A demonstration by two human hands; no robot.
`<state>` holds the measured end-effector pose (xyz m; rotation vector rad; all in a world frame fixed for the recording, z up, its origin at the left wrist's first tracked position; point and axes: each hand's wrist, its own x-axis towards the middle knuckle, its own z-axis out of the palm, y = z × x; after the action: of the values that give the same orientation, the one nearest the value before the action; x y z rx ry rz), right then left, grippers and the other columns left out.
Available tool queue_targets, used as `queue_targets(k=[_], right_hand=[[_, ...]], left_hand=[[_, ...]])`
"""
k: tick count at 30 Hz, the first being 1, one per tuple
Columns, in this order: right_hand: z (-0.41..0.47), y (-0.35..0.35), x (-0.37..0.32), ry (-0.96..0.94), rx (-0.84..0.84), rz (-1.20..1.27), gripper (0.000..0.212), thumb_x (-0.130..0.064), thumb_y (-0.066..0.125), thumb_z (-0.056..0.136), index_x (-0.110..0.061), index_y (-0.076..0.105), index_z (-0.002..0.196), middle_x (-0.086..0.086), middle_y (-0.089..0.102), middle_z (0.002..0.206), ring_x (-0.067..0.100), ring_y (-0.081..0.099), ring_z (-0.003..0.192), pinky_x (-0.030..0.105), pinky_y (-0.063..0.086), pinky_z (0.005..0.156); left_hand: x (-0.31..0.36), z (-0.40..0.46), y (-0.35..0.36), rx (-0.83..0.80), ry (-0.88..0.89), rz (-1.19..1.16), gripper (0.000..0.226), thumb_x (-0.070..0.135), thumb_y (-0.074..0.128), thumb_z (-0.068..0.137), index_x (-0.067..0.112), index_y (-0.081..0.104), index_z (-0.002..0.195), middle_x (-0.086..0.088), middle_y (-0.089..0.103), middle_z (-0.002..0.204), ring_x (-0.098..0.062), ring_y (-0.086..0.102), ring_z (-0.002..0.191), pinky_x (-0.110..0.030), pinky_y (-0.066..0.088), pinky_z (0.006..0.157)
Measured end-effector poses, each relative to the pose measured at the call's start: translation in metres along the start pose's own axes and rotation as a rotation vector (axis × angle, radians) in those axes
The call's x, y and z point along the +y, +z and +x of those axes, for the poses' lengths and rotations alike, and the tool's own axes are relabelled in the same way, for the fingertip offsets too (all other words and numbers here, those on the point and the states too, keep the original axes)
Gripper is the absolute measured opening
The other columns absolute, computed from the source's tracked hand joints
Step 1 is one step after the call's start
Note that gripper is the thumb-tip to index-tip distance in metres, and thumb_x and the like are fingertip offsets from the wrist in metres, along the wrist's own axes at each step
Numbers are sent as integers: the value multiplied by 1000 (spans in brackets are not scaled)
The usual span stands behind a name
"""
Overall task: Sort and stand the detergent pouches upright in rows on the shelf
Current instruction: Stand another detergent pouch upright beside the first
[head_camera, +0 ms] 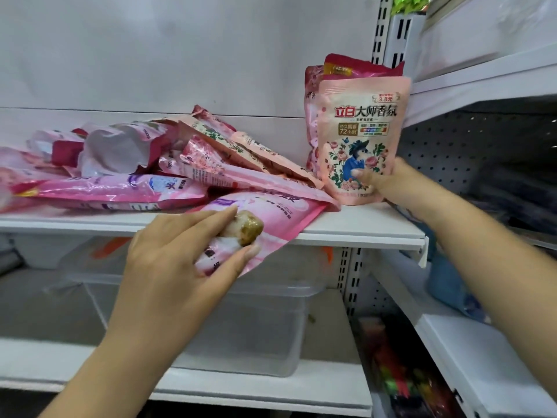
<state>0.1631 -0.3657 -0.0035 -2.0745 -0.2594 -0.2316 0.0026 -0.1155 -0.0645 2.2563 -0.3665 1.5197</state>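
Across the left half of the shelf (pixel 346 227), at roughly nine to eleven o'clock from the hands, a loose heap of pink pouches (pixel 126 164) lies flat and overlapping, long axes mostly running left to right. None of them stands upright.

At the shelf's front edge, the left hand (pixel 177 267) grips the overhanging corner of a flat pink pouch (pixel 271 215), fingers above and thumb below, curled round it. Something brownish shows between the fingers; what it is cannot be determined. This pouch lies face up with its long axis pointing toward one to two o'clock, its near end past the shelf lip and its far end touching the heap. It is the nearest unsorted item, and the left hand is the nearer hand to it.

At two o'clock, the right hand (pixel 382 179) holds the floral pouch (pixel 358 140) at its lower right edge, thumb across the front. This pouch stands upright on the shelf, long axis vertical, directly in front of darker pink standing pouches (pixel 313 116) at the right-hand end, beside the slotted upright (pixel 379 25).

Judgement: the coming move depends on turning the flat pouch from horizontal to vertical and carrying it rightward, to a spot just left of the standing row.
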Motion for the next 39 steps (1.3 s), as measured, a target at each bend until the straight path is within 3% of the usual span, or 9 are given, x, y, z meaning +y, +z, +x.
queue_targets(k=[4,9,16,19,23,27,32,36,39], right_hand=[[-11,7,-8,111,10,-154,47,-40,56,88,-15,51,128,1,57,129,23,52,117,37,35,105],[-34,11,-31,306,119,-411,62,-51,47,89,-6,45,131,14,49,134,30,49,116,33,36,90],[-82,64,-54,67,-16,-676,80,-70,34,81,-18,31,142,9,37,146,27,37,131,38,30,106],[-92,82,-53,61,201,-807,85,-72,29,81,-18,21,146,6,20,154,24,15,142,47,9,115],[-153,135,-41,-63,588,7,80,-55,56,80,-12,31,143,4,25,151,17,21,140,41,15,116],[-190,174,-48,239,112,1268,70,-43,68,62,-10,55,122,14,63,120,29,60,111,50,43,99],[-206,172,-44,288,203,1362,52,-19,65,60,-5,62,109,20,67,108,33,65,96,48,53,83],[-221,139,-47,122,264,1182,18,-16,66,59,-12,72,76,10,74,79,22,71,73,44,58,70],[-221,109,-59,-17,327,1053,10,-16,67,55,-13,74,61,6,73,71,18,71,66,37,59,64]], left_hand=[[0,-20,-8,70,18,-64,39,39,58,74,23,55,110,17,56,91,-5,47,84,-26,37,79],[-7,-36,-6,114,-1,-159,40,37,62,73,20,56,109,15,55,97,2,43,90,-36,40,79],[-20,-52,-10,145,70,-207,43,38,61,78,21,51,116,9,51,106,-7,48,91,-39,42,78],[-23,-64,-7,182,86,-246,43,35,63,78,18,51,116,9,52,106,0,45,97,-39,42,80],[-26,-74,-7,220,84,-299,44,32,66,78,15,51,116,6,52,107,2,40,101,-39,42,81],[-17,-95,-17,173,160,-338,44,33,67,81,11,52,116,4,54,110,-5,48,100,-29,42,84],[-14,-109,-38,-58,154,-487,50,49,56,86,18,47,124,18,49,122,2,41,116,-27,38,95],[-6,-73,-58,-374,-352,-749,82,88,46,53,52,35,126,35,35,129,10,35,124,-15,29,102],[1,-41,-37,-697,-500,-1048,111,79,68,36,31,41,132,18,64,111,-2,60,104,-26,49,87]])
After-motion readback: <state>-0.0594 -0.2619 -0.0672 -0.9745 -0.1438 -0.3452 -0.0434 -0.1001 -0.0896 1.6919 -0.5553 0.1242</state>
